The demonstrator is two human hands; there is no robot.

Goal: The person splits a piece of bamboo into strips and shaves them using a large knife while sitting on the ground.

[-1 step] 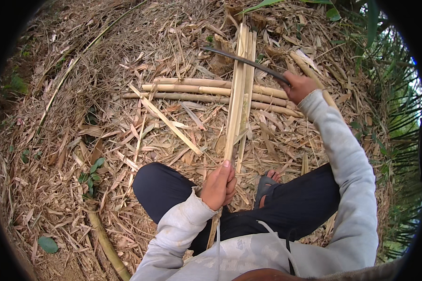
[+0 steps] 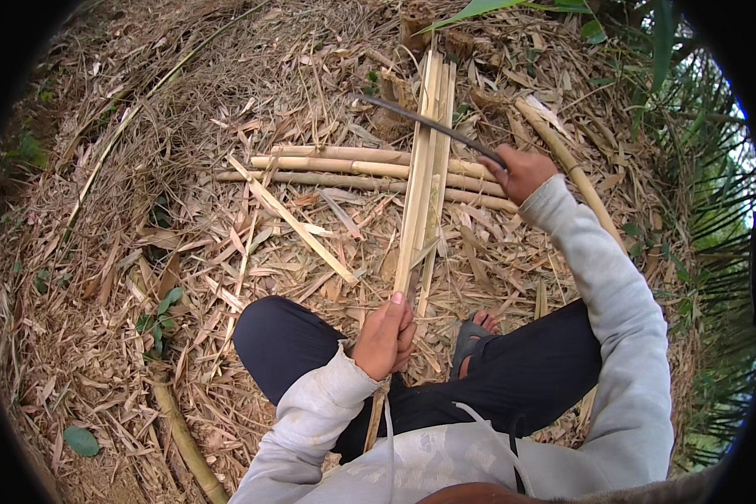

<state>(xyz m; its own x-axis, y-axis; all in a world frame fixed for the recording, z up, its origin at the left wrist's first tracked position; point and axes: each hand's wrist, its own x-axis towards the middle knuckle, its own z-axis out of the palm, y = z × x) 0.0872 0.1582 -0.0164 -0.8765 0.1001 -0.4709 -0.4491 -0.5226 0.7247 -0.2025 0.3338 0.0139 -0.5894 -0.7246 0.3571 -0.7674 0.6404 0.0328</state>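
My left hand (image 2: 385, 336) is closed around the near end of a pale split bamboo strip (image 2: 415, 185), which slants away from me over the crosswise poles. A second split piece (image 2: 433, 223) lies close along its right side. My right hand (image 2: 525, 173) grips a long dark blade, a machete by its shape (image 2: 428, 123); its handle is hidden in the fist. The blade crosses the far part of the strips, its tip pointing left. Whether its edge touches the strip, I cannot tell.
Several bamboo poles (image 2: 336, 163) lie crosswise under the strips. A loose split piece (image 2: 298, 225) rests to their left. Cut stumps (image 2: 392, 102) stand at the far end. Another pole (image 2: 575, 172) lies beyond my right hand, and one (image 2: 185, 433) at the lower left. Dry leaves cover the ground.
My right hand and the blade have come slightly nearer to me and to the left. The left hand keeps its grip on the strip. The whole view has shifted a little.
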